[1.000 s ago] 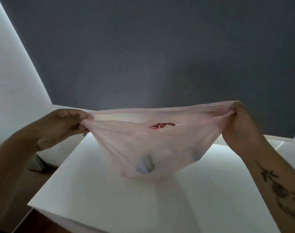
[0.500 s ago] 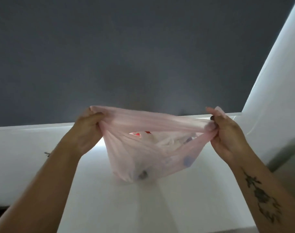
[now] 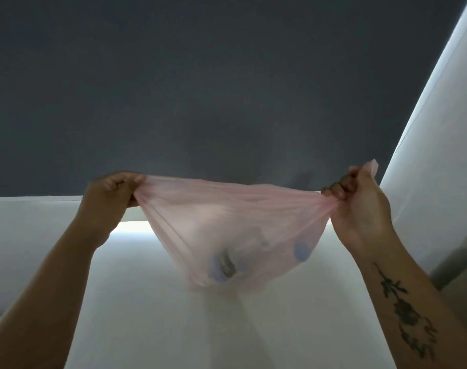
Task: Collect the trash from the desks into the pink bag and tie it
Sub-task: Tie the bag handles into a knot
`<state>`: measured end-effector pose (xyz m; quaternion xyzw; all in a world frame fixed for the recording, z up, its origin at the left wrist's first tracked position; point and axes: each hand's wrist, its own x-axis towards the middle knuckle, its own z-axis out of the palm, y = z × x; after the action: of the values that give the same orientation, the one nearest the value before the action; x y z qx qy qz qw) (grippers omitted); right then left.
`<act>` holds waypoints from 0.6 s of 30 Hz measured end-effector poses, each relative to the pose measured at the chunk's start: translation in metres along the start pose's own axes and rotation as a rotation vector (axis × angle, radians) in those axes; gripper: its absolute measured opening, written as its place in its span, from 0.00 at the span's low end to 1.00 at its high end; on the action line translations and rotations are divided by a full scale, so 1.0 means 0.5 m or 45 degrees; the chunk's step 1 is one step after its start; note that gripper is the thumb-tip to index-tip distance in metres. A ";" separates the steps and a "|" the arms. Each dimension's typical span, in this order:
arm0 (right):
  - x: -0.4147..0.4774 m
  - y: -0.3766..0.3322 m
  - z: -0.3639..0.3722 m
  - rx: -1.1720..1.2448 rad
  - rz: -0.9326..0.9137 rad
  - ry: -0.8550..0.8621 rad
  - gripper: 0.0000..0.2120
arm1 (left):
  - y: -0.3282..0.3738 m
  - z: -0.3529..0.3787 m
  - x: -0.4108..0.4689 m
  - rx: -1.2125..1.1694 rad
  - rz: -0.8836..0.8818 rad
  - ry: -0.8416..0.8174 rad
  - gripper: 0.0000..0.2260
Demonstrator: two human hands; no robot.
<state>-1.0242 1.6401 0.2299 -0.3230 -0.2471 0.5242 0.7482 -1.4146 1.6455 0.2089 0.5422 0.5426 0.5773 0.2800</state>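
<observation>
Pink, thin, see-through plastic: the bag [image 3: 227,225] hangs stretched between both hands, over the white desk [image 3: 152,315]. L hand [image 3: 112,198] is clenched on the bag's left top corner, fingers curled under, plastic bunched into pleats that fan out from the fist. R hand [image 3: 360,203] is clenched on the right top corner, w/ a small tab of plastic sticking up above the knuckles. Top edge runs taut btwn the two fists, roughly level, R side a bit higher. Mouth is pulled flat; can't tell if any gap is left along it. No knot visible.

Bag body sags to a rounded point at centre, bottom at or just above the desk surface; can't tell if it touches. Trash shows through the film as blurry shapes: a bluish blob [image 3: 302,252] low right, another bluish patch w/ a dark smudge [image 3: 224,267] low left. Items too blurred to ID.

R forearm carries a dark tattoo [image 3: 405,312]. Both forearms reach in from bottom corners of the view.

Behind the desk a dark grey panel [image 3: 200,89] fills the upper view; white side wall [image 3: 434,169] at right, white ledge [image 3: 27,222] at left. Bright strip of light on the desk just behind the bag.
</observation>
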 end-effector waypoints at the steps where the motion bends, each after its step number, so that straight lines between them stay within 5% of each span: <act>1: 0.006 -0.007 0.001 -0.015 0.000 -0.031 0.14 | 0.003 0.005 0.000 0.022 0.029 0.053 0.11; 3: 0.022 -0.013 -0.001 -0.043 -0.019 -0.107 0.12 | 0.010 0.020 -0.003 -0.050 0.029 0.118 0.11; 7: 0.051 -0.002 -0.001 -0.052 -0.042 -0.218 0.17 | 0.033 0.104 -0.018 -0.717 -0.276 0.289 0.14; 10: 0.072 0.012 -0.002 -0.155 -0.012 -0.149 0.18 | 0.056 0.178 -0.035 -0.854 -0.350 0.364 0.21; 14: 0.108 0.013 -0.014 -0.221 0.073 -0.071 0.14 | 0.046 0.202 -0.048 -0.309 -0.146 0.038 0.16; 18: 0.129 0.010 -0.032 -0.174 0.153 -0.131 0.07 | 0.006 0.179 -0.045 0.014 -0.050 0.029 0.10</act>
<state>-0.9948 1.6986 0.2173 -0.3602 -0.3004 0.5661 0.6779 -1.3251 1.6533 0.1885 0.5264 0.5595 0.5747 0.2820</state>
